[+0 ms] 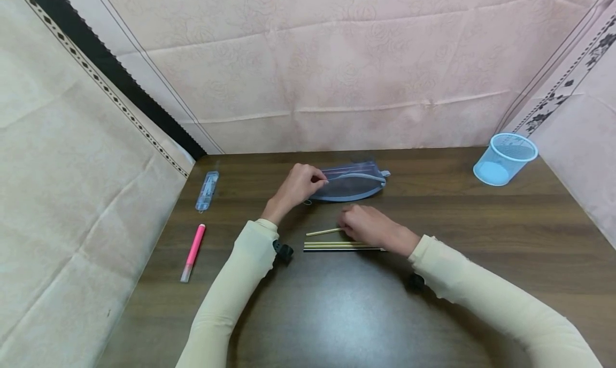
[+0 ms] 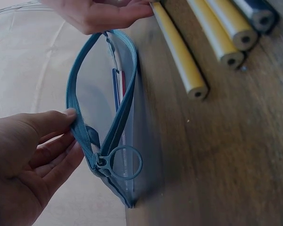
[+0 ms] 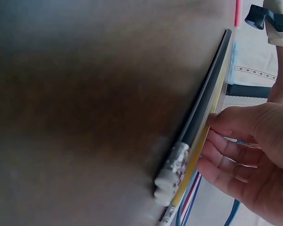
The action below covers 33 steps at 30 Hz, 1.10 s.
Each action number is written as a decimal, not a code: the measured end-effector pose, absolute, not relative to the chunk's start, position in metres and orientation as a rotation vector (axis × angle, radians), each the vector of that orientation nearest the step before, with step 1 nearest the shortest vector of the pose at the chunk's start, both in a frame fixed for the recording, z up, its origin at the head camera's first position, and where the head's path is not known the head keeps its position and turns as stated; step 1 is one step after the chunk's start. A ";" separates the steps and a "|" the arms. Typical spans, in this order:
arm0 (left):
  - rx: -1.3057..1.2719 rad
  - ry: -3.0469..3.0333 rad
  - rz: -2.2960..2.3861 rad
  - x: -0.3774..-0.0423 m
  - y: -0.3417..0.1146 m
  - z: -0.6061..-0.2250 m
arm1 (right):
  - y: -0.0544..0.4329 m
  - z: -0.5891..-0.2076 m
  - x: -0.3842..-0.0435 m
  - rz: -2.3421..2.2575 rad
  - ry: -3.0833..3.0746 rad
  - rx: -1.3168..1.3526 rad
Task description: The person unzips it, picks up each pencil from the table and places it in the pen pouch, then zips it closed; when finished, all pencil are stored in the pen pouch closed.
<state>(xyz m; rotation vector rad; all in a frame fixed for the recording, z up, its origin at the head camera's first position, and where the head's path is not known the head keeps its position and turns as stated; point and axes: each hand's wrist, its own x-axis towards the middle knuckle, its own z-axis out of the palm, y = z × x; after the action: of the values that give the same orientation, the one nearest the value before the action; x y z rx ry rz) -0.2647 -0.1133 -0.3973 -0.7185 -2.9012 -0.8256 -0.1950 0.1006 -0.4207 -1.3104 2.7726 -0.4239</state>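
Observation:
A translucent blue zip pouch (image 1: 356,189) lies near the back of the table, its mouth spread apart. My left hand (image 1: 297,187) pinches the zipper edge (image 2: 75,104) between thumb and fingers. Slim red and blue items (image 2: 119,89) show inside the pouch. Just in front, my right hand (image 1: 370,226) pinches a yellow pencil (image 2: 179,52), which lies slightly askew. Beside it on the table are two more yellow pencils (image 2: 221,40) and a black pencil (image 3: 210,89), side by side. White erasers cap their right ends in the right wrist view.
At the left lie a pink marker (image 1: 194,250) and a light-blue, flat case-like object (image 1: 207,190). A light-blue cup (image 1: 505,159) stands at the back right. Patterned cloth (image 1: 337,79) hangs behind the wooden table (image 1: 457,213).

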 end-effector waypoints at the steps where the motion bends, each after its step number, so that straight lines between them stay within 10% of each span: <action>1: -0.721 -2.901 -0.824 -0.265 -0.113 -0.397 | 0.100 -0.421 -0.195 -0.423 2.769 -1.309; 33: -0.735 -2.878 -0.845 -0.267 -0.113 -0.396 | 0.106 -0.412 -0.211 -0.498 2.658 -1.529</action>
<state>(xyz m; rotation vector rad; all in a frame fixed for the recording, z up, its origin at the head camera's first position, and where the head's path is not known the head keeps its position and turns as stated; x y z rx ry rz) -0.2670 -0.1128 -0.3960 -0.7355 -2.8776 -0.8449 -0.2110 0.1061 -0.4115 -1.5292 2.6584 -0.4978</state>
